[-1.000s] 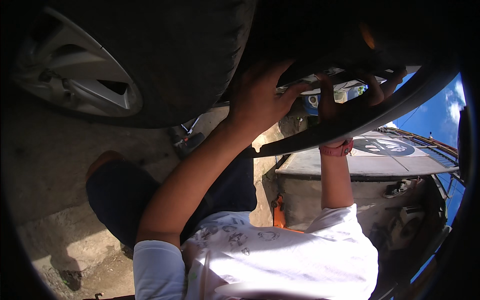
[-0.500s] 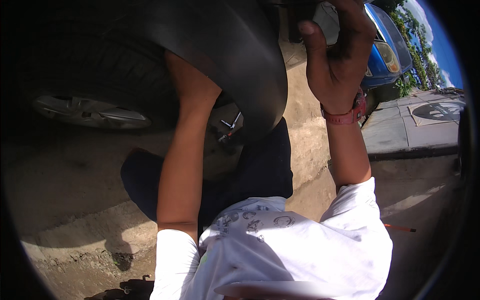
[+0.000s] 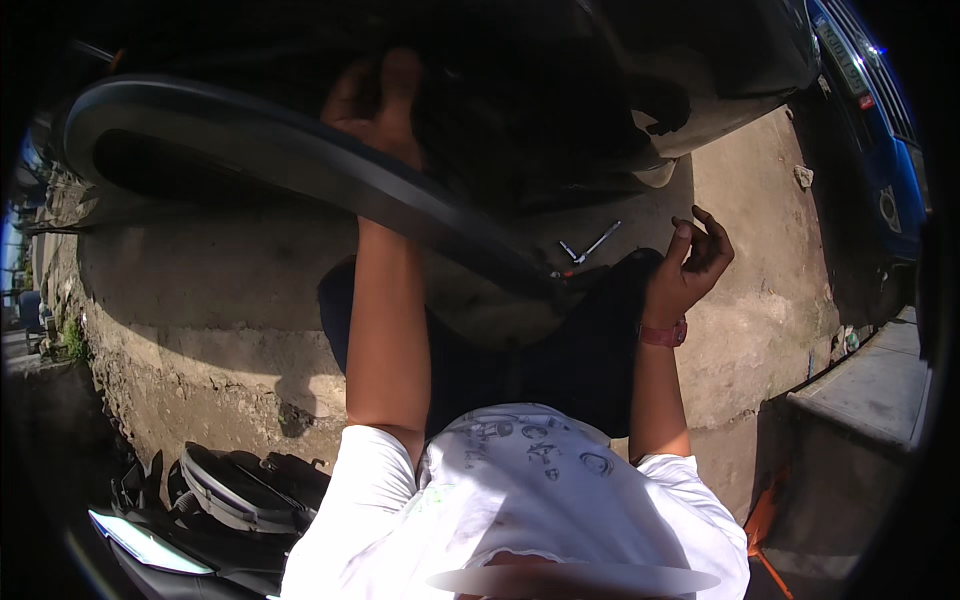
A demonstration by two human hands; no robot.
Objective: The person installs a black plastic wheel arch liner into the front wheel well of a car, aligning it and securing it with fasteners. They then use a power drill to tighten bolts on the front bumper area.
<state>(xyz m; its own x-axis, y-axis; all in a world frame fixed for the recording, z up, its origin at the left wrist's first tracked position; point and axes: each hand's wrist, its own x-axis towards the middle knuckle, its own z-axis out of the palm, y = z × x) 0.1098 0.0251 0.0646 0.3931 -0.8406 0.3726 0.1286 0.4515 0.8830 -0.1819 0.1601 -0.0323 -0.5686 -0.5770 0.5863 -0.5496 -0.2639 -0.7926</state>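
My left hand (image 3: 380, 100) reaches up behind a long, curved dark plastic trim piece (image 3: 270, 150), into the shadowed underside of a dark car body (image 3: 720, 55); its fingers are too dim to tell what they grip, if anything. The trim crosses my left forearm and slants down toward my knees. My right hand (image 3: 690, 260) is lower, beside my right knee, with fingers loosely curled apart and nothing in them; a red watch is on that wrist. A silver wrench (image 3: 602, 240) and a small red-tipped tool (image 3: 567, 274) lie on the ground between my hands.
A blue vehicle (image 3: 900, 170) stands close at the right, above a grey ledge (image 3: 855, 375). An orange object (image 3: 760, 520) is at the lower right. Black bulky items (image 3: 240, 485) lie at the lower left. Cracked concrete ground (image 3: 220, 370) runs around me.
The view has swung from the wheel to the trim and car body. My right hand has come down off the upper bodywork to knee height. My left hand is now up behind the trim.
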